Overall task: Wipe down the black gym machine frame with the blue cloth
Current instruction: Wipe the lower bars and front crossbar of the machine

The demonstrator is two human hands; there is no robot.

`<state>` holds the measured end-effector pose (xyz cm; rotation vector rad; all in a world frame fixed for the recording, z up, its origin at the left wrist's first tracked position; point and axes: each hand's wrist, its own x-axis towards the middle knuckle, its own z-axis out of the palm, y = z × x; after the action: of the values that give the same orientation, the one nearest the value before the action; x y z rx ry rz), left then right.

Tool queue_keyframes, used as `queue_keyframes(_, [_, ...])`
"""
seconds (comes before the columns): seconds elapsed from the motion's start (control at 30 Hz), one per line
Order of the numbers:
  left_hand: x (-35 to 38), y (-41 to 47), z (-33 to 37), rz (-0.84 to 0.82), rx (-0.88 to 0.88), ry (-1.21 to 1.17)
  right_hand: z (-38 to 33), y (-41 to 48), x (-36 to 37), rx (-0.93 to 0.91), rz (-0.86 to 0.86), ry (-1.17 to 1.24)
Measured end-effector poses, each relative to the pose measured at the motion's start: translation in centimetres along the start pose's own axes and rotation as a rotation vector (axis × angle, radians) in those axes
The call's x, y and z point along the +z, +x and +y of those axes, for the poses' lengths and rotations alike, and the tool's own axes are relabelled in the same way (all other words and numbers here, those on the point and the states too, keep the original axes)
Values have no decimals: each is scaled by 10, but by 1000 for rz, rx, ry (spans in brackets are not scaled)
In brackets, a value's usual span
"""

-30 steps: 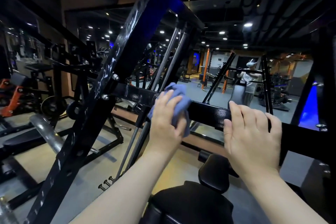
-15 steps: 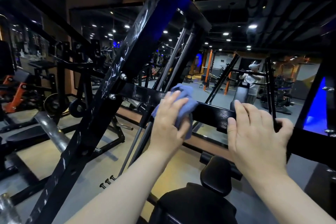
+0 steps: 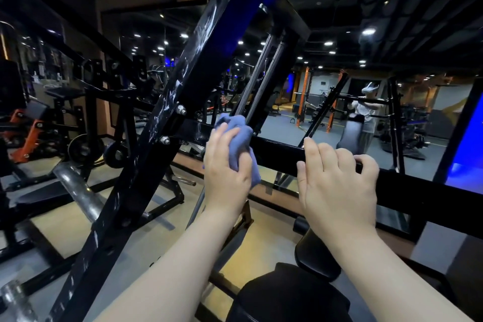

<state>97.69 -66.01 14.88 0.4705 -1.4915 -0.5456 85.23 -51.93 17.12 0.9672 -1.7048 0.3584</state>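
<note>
View: head camera, looking forward and down
Left hand point(image 3: 226, 165): fingers clenched round a bunched cloth point(image 3: 239, 129), pressing it against the crossbar point(image 3: 277, 150)
Cloth: blue, crumpled, at the left end of the crossbar, just right of where it joins the slanted beam point(image 3: 183, 91); part of it hangs below the palm
Right hand point(image 3: 337, 180): to the right of the left hand and apart from it, fingers bent over the top edge of the crossbar and grasping it, thumb along the near face
Frame point(image 3: 146, 165): black and glossy, with pale streaks on the slanted beam (the beam runs from bottom left up to the top centre); the crossbar runs from the beam towards the right edge
Bolts point(image 3: 181, 110): two on the beam, one above and one below the joint, just left of the cloth
Seat pad point(image 3: 287, 293): black, near and low, between the forearms
Mirror point(image 3: 326, 65): on the far wall behind the frame, showing ceiling lights, gym racks and a reflected person point(image 3: 367, 110)
Far left: an orange machine point(image 3: 28, 133) and a weight plate point(image 3: 83, 149)
</note>
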Motion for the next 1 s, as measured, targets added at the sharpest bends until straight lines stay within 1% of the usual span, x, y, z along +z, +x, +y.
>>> queue_keyframes(0.03, [4,2,4,59,-82,-20,-1,0,0,13,2,6])
queue_keyframes(0.07, [8,1,10,84,-131,-13,-2,0,0,21,4,11])
queue_keyframes(0.1, [12,-3,15,76,-136,14,-2,-1,0,23,5,14])
queue_keyframes(0.13, [14,-8,18,43,-104,42,-2,-1,1,21,6,13])
queue_keyframes(0.17, [15,-14,21,-11,-29,62,-2,-2,1,16,8,10])
queue_keyframes(0.27, [6,-23,12,-202,339,111,-2,-3,1,6,24,4])
queue_keyframes(0.3, [-1,-18,5,-250,417,102,-2,-3,2,4,35,10])
queue_keyframes(0.33, [-8,-11,-1,-291,454,88,-1,-4,3,6,47,20])
queue_keyframes(0.37, [-14,-3,-8,-317,451,78,-1,-5,4,10,61,32])
queue_keyframes(0.4, [-21,5,-14,-307,405,75,-1,-4,4,11,75,43])
queue_keyframes(0.43, [-26,15,-21,-257,315,64,-1,-3,5,12,88,50])
queue_keyframes(0.53, [-35,40,-35,34,-62,-20,-3,-3,5,13,97,42])
queue_keyframes(0.57, [-34,44,-34,114,-156,-26,-4,-2,5,14,97,42])
queue_keyframes(0.6, [-31,45,-31,154,-214,-5,-4,-2,4,16,96,44])
queue_keyframes(0.63, [-28,42,-26,150,-224,33,-4,-3,4,17,95,46])
queue_keyframes(0.67, [-26,35,-21,112,-183,69,-4,-4,4,15,95,49])
queue_keyframes(0.77, [-36,26,-29,-119,83,121,-3,-4,5,14,93,61])
queue_keyframes(0.8, [-43,31,-39,-174,148,133,-3,-3,6,16,94,63])
queue_keyframes(0.83, [-50,39,-48,-186,168,139,-4,-3,6,17,98,64])
queue_keyframes(0.9, [-57,50,-60,-92,88,113,-4,-2,7,21,103,71])
queue_keyframes(1.0, [-47,52,-56,146,-104,83,-6,-2,7,27,97,83])
